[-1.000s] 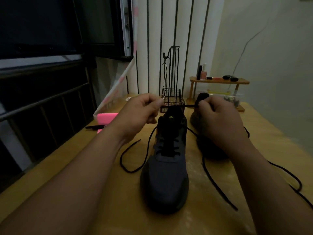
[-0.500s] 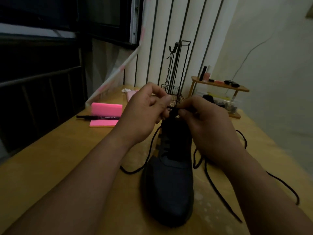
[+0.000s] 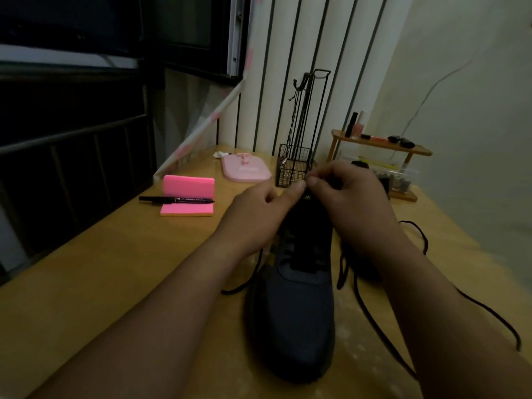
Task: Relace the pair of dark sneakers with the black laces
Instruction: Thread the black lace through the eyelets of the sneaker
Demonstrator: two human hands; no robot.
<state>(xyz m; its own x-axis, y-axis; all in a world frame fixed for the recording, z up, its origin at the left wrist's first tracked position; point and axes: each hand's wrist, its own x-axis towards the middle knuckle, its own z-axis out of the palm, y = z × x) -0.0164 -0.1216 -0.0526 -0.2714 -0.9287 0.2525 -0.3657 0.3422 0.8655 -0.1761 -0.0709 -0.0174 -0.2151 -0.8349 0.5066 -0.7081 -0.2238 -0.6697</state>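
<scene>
Near the front edge of the table (image 3: 115, 283), about midway along it: first sneaker (image 3: 290, 312), toe toward the person, heel toward the back edge. Second sneaker (image 3: 365, 269) stands just beside it on the right, mostly hidden behind the right wrist.

Lace (image 3: 237, 287) crosses the lower eyelets. One tail trails off on the left side of the shoe, another runs off on the right toward the front edge.

Both hands meet at the top of the tongue. Right hand (image 3: 354, 203): fingers curled, thumb and fingertips pinched together on the lace there. Left hand (image 3: 259, 214): thumb stretched out to touch the right fingertips, other fingers folded. Whether it holds the lace I cannot tell; light is poor.

Judgement: step in hand is threading one of the upper eyelets of the first sneaker. Lacing of this shoe looks well advanced, and the second shoe is yet to be done.

Next move calls for a fine pinch close to the lace tip, the tip fed squarely through the eyelet, then slack drawn through while the other hand steadies the tongue. Tails should be kept even.

Pink block (image 3: 188, 187) and pen (image 3: 175, 200) lie toward the left edge, well apart from the work.
</scene>
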